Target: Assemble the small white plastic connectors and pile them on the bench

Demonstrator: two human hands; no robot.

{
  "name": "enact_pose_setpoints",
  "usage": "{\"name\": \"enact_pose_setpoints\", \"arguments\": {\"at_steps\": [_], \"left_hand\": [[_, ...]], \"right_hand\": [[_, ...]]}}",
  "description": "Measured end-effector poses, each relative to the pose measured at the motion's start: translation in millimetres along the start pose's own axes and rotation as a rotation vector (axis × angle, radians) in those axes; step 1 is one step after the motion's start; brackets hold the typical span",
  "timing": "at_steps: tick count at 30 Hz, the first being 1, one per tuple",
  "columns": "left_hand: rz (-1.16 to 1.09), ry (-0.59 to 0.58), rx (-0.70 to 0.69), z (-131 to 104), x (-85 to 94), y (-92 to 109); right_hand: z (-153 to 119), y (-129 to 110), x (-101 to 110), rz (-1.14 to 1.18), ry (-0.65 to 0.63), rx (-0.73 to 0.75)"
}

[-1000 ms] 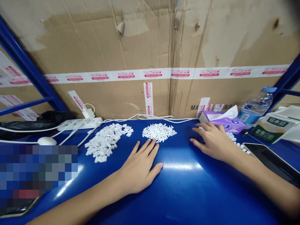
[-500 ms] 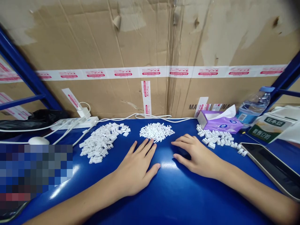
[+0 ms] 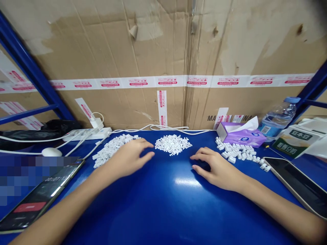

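My left hand (image 3: pixel 131 154) is over the near right side of a heap of flat white plastic pieces (image 3: pixel 108 149) and hides part of it. Its thumb and fingers are apart, pointing right, and no object shows in them. A heap of smaller white plastic pieces (image 3: pixel 173 144) lies in the middle, just beyond those fingertips. To the right, my right hand (image 3: pixel 216 168) rests on the blue table (image 3: pixel 163 211), fingers loosely bent and thumb apart, holding nothing. Past it lies a spread of chunkier white plastic pieces (image 3: pixel 238 151).
A purple tissue pack (image 3: pixel 242 136), a water bottle (image 3: pixel 278 117) and a green-and-white box (image 3: pixel 292 139) stand at the back right. Phones lie at right (image 3: pixel 296 183) and left (image 3: pixel 43 197). A power strip (image 3: pixel 87 133) with white cables runs along the cardboard (image 3: pixel 127 109).
My left hand has moved left, from the table in front of the middle heap to the left heap. My right hand has barely moved. The view has shifted slightly.
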State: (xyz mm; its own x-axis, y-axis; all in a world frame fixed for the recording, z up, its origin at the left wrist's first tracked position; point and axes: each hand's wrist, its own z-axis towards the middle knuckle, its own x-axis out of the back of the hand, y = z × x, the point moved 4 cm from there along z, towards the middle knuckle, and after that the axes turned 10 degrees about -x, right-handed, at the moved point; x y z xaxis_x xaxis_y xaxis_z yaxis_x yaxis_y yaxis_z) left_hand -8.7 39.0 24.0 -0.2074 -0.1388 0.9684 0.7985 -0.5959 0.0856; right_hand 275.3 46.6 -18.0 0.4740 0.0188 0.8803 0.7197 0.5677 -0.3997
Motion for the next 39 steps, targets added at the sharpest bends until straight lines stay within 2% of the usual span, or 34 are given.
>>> {"name": "enact_pose_setpoints", "arguments": {"at_steps": [2,5,7,10,14,19,30,34,36,39], "left_hand": [[0.089,-0.02,0.095,-3.4,12.9,-31.8],[0.225,-0.128,0.243,-11.6,22.3,-72.4],[0.247,-0.145,0.273,-15.7,24.9,-87.5],[0.187,-0.201,0.275,-19.0,21.2,-94.9],[0.114,-0.243,0.244,-19.8,12.8,-87.9],[0.113,-0.207,0.181,-19.5,6.8,-73.4],[0.179,-0.164,0.127,-10.2,15.0,-46.8],[-0.027,-0.097,-0.02,-5.1,15.8,-25.3],[-0.175,-0.075,-0.115,-2.7,11.1,-10.4],[-0.339,-0.043,-0.154,0.7,-0.5,8.4]], "right_hand": [[0.4,1.3,0.6,0.022,0.003,-0.006],[0.5,2.3,1.2,0.039,0.002,-0.011],[0.3,2.5,1.5,0.045,-0.002,-0.01],[0.0,2.9,1.6,0.059,-0.012,-0.01],[-0.1,3.5,1.9,0.077,-0.014,-0.005],[-0.1,3.5,2.5,0.09,-0.018,-0.001],[0.4,2.9,3.0,0.099,-0.032,-0.021],[0.3,1.2,4.0,0.101,-0.036,-0.022],[0.2,0.9,4.4,0.096,-0.034,-0.021],[0.2,1.5,4.3,0.093,-0.027,-0.014]]}}
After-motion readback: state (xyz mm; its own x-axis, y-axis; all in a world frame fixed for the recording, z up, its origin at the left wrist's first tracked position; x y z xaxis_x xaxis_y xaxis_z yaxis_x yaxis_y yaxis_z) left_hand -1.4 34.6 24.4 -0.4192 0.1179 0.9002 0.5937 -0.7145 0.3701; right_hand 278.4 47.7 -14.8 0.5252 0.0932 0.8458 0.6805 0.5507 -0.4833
